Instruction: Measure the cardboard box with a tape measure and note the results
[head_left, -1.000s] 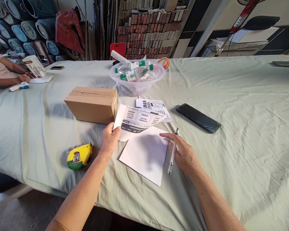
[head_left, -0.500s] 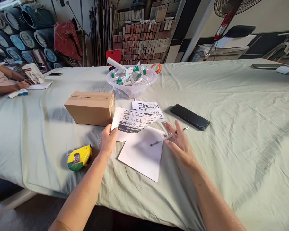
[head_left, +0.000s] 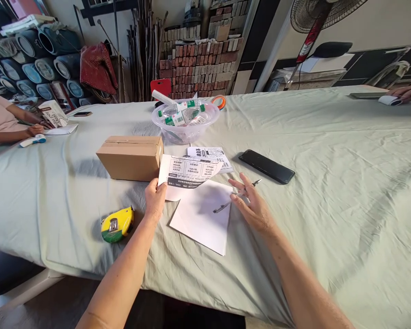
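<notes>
Two bare forearms (head_left: pixel 123 269) are stretched out, hands apart: curled printed white sheet (head_left: pixel 188 172) pinched in left hand (head_left: pixel 155 199), slim clear pen (head_left: pixel 222 208) crossed by open right hand (head_left: pixel 255 209), green-capped plastic bottles (head_left: pixel 176 119) just piled in translucent lilac basin (head_left: pixel 183 135).

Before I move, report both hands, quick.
Left hand: closed on the edge of a printed sheet.
Right hand: open, fingers spread, a pen among them; how firmly it is held cannot be told.
</notes>
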Demonstrator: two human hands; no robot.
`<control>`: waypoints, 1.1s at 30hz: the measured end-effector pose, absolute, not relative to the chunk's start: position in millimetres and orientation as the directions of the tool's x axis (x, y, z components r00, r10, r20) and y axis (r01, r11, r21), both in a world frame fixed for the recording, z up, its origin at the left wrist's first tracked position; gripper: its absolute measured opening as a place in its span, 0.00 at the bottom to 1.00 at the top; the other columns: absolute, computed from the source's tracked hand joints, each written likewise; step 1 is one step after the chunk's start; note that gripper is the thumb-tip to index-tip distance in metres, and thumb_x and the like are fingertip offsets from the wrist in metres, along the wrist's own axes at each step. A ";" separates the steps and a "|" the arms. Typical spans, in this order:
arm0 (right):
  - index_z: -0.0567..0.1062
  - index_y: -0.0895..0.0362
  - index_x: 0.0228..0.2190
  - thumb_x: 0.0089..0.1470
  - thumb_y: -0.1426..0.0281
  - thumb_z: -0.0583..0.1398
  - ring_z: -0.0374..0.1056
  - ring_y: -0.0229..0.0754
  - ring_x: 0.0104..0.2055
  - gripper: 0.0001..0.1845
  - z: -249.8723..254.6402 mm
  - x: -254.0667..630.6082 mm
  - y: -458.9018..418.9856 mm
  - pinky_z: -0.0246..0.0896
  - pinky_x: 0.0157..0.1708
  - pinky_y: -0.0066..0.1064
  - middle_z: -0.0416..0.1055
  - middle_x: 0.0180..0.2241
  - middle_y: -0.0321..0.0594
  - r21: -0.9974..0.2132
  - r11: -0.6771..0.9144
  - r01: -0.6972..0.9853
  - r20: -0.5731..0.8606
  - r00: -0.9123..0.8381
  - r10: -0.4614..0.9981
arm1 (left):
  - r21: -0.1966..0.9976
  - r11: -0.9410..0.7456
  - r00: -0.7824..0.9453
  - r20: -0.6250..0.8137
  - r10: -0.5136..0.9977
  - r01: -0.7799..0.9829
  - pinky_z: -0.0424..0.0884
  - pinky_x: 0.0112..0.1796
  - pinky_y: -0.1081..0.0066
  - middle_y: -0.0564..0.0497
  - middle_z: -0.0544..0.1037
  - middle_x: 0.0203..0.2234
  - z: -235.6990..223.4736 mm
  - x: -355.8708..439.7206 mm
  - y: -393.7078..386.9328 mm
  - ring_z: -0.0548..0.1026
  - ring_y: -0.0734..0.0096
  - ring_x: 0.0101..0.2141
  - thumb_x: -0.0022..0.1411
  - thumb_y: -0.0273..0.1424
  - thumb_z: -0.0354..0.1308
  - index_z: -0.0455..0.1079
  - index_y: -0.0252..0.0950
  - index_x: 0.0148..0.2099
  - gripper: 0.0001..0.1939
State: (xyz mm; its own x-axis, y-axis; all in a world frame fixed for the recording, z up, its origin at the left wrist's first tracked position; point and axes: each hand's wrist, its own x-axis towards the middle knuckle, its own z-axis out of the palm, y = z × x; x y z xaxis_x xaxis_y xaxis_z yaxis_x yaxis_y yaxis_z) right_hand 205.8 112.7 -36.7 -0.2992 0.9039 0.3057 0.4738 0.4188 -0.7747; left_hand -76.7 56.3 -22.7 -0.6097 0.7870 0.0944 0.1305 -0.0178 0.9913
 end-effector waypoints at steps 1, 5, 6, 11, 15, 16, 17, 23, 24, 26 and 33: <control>0.48 0.47 0.67 0.62 0.54 0.54 0.72 0.54 0.47 0.38 -36.0 205.7 112.5 0.69 0.43 0.45 0.68 0.59 0.48 -0.767 0.418 0.487 0.305 -0.297 0.905 | 0.990 -0.018 -0.614 0.102 0.782 0.142 0.60 0.27 0.75 0.57 0.68 0.21 -22.2 -77.1 56.1 0.63 0.73 0.25 0.54 0.34 0.58 0.66 0.37 0.27 0.08; 0.50 0.48 0.67 0.62 0.55 0.54 0.72 0.53 0.45 0.36 -33.7 205.8 111.7 0.69 0.39 0.42 0.70 0.57 0.47 -0.761 0.414 0.499 0.305 -0.287 0.908 | 0.984 -0.005 -0.628 0.116 0.769 0.176 0.59 0.26 0.74 0.58 0.65 0.20 -22.4 -79.9 56.1 0.62 0.74 0.24 0.54 0.35 0.58 0.66 0.37 0.26 0.09; 0.51 0.48 0.66 0.62 0.55 0.54 0.72 0.53 0.45 0.36 -33.3 205.8 111.4 0.70 0.38 0.42 0.69 0.57 0.47 -0.757 0.413 0.507 0.301 -0.290 0.908 | 0.983 0.001 -0.632 0.117 0.766 0.183 0.59 0.26 0.74 0.58 0.65 0.20 -23.0 -80.8 56.4 0.63 0.73 0.24 0.54 0.35 0.58 0.66 0.37 0.27 0.08; 0.51 0.48 0.66 0.61 0.54 0.54 0.72 0.54 0.47 0.37 -33.2 204.8 111.6 0.70 0.37 0.41 0.70 0.57 0.46 -0.744 0.417 0.523 0.277 -0.327 0.903 | 0.975 0.026 -0.655 0.129 0.745 0.223 0.61 0.28 0.73 0.56 0.69 0.22 -26.6 -85.5 58.0 0.65 0.71 0.27 0.53 0.35 0.59 0.70 0.37 0.29 0.07; 0.54 0.49 0.66 0.61 0.54 0.54 0.71 0.54 0.51 0.35 -34.8 203.3 113.5 0.68 0.47 0.45 0.72 0.55 0.45 -0.733 0.457 0.504 0.312 -0.349 0.884 | 0.970 0.025 -0.656 0.143 0.741 0.240 0.61 0.29 0.73 0.55 0.70 0.23 -28.6 -87.6 58.1 0.66 0.70 0.27 0.52 0.36 0.59 0.70 0.38 0.29 0.07; 0.55 0.49 0.65 0.61 0.54 0.54 0.70 0.54 0.52 0.35 -35.1 203.1 114.0 0.67 0.50 0.47 0.72 0.55 0.45 -0.728 0.467 0.502 0.321 -0.352 0.879 | 0.970 0.024 -0.655 0.146 0.741 0.243 0.61 0.29 0.73 0.55 0.70 0.23 -29.0 -87.9 58.1 0.66 0.70 0.27 0.52 0.36 0.59 0.70 0.38 0.29 0.07; 0.55 0.49 0.65 0.61 0.54 0.54 0.69 0.54 0.54 0.35 -35.3 203.0 114.3 0.65 0.52 0.48 0.72 0.55 0.45 -0.730 0.470 0.496 0.327 -0.351 0.877 | 0.969 0.022 -0.654 0.149 0.742 0.245 0.61 0.28 0.73 0.55 0.70 0.22 -29.5 -88.1 58.1 0.66 0.70 0.27 0.52 0.36 0.59 0.70 0.38 0.29 0.07; 0.57 0.51 0.64 0.62 0.53 0.53 0.69 0.55 0.54 0.34 -34.3 203.3 114.5 0.65 0.52 0.48 0.72 0.55 0.47 -0.748 0.463 0.476 0.330 -0.339 0.881 | 0.970 0.016 -0.661 0.152 0.735 0.241 0.61 0.28 0.73 0.56 0.69 0.21 -31.2 -88.2 58.5 0.65 0.71 0.25 0.52 0.37 0.60 0.70 0.38 0.29 0.08; 0.59 0.51 0.64 0.61 0.53 0.54 0.68 0.56 0.55 0.33 -34.0 203.2 114.4 0.64 0.53 0.49 0.71 0.56 0.47 -0.731 0.480 0.485 0.342 -0.348 0.873 | 0.971 0.016 -0.663 0.151 0.733 0.239 0.61 0.28 0.73 0.56 0.69 0.21 -31.0 -88.2 58.5 0.65 0.71 0.25 0.52 0.37 0.60 0.70 0.38 0.29 0.08; 0.61 0.49 0.62 0.61 0.52 0.55 0.65 0.57 0.58 0.32 -33.4 203.0 114.1 0.62 0.55 0.51 0.68 0.58 0.47 -0.703 0.518 0.487 0.373 -0.368 0.852 | 0.972 0.017 -0.666 0.148 0.731 0.234 0.61 0.28 0.73 0.55 0.70 0.21 -30.3 -88.2 58.2 0.66 0.70 0.25 0.51 0.37 0.60 0.71 0.38 0.29 0.08; 0.54 0.48 0.66 0.62 0.53 0.54 0.70 0.54 0.53 0.35 -30.0 202.7 112.0 0.66 0.52 0.49 0.72 0.55 0.47 -0.750 0.497 0.438 0.367 -0.349 0.862 | 0.975 0.018 -0.674 0.138 0.725 0.219 0.62 0.28 0.73 0.55 0.72 0.22 -29.5 -88.3 57.7 0.67 0.70 0.26 0.49 0.36 0.61 0.72 0.38 0.29 0.08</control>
